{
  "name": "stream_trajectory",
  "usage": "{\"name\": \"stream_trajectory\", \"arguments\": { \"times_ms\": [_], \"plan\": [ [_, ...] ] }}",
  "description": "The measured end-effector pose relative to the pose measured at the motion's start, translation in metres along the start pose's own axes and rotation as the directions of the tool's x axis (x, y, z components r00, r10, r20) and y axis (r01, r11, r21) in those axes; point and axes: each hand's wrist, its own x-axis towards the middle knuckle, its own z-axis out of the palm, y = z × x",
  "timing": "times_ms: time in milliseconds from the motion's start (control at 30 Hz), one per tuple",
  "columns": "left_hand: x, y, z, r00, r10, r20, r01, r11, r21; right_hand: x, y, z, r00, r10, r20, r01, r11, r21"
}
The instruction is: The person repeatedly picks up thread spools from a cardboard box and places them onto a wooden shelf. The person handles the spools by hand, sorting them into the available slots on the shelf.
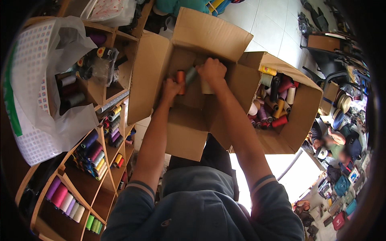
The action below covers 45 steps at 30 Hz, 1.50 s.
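Both my hands reach down into an open cardboard box [185, 134] in front of me. My left hand [172, 88] is closed around an orange thread spool [181, 83], which stands roughly upright near the box's left side. My right hand [213, 72] is closed, with a grey-green thread spool [190, 75] tilted at its fingertips. Directly below that hand shows a beige spool [206, 87]; whether the hand touches it I cannot tell, since the hand covers its upper part.
A second cardboard box [303, 134] full of mixed thread spools stands at the right. Wooden shelving [102, 188] with spools sorted by colour runs along the left, a white plastic bag [32, 92] hanging over it. People sit among clutter at the far right.
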Motion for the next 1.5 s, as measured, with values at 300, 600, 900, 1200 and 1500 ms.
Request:
{"name": "stream_trajectory", "arguments": {
  "times_ms": [300,600,900,1200,1500],
  "plan": [
    [-0.013,0.041,-0.018,0.972,-0.128,0.196,0.09,0.977,0.194,0.007,0.011,0.005,0.993,0.07,0.097,-0.078,0.993,0.087],
    [-0.004,0.017,0.005,0.837,0.173,0.519,-0.053,0.97,-0.237,0.001,0.014,0.015,0.98,0.107,0.165,-0.121,0.99,0.072],
    [0.019,0.022,0.086,0.696,0.47,0.544,-0.387,0.883,-0.267,0.004,0.016,0.011,0.984,0.077,0.16,-0.084,0.996,0.041],
    [-0.003,0.032,0.044,0.742,0.252,0.621,-0.185,0.968,-0.173,-0.006,0.016,-0.004,0.991,0.034,0.126,-0.039,0.999,0.037],
    [-0.094,0.043,-0.038,0.994,0.09,0.056,-0.053,0.882,-0.468,-0.05,0.017,-0.058,0.992,-0.126,-0.002,0.125,0.986,0.109]
  ]
}}
